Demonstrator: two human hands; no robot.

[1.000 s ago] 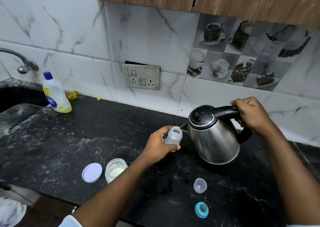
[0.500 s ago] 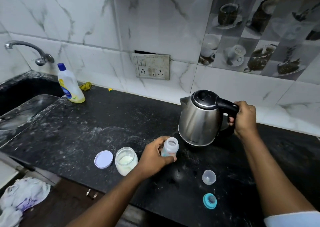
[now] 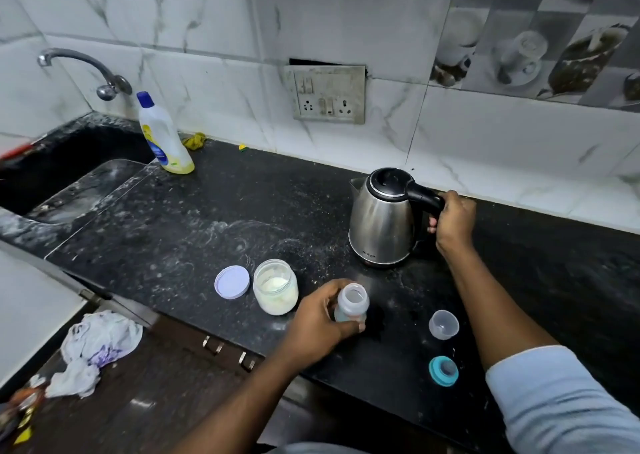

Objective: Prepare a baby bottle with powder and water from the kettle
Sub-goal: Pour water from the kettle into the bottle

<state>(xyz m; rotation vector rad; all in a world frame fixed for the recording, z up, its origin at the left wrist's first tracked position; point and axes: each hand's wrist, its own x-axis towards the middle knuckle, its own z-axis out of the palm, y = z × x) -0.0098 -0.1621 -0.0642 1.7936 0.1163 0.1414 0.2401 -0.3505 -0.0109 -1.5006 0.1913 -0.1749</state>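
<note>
Our left hand (image 3: 320, 318) grips the open baby bottle (image 3: 351, 304), upright near the front edge of the black counter (image 3: 242, 218). Our right hand (image 3: 453, 219) is wrapped round the handle of the steel kettle (image 3: 381, 221), upright on the counter behind the bottle. The powder jar (image 3: 275, 286) (lid (image 3: 232, 282) off beside it) stands just left of the bottle; the clear cap (image 3: 443, 324) and teal ring (image 3: 443, 371) lie to its right.

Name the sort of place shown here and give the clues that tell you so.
Probably a home kitchen: a tap over a sink, a dark stone counter with a kettle on it, and a socket plate on the tiled wall.
</note>
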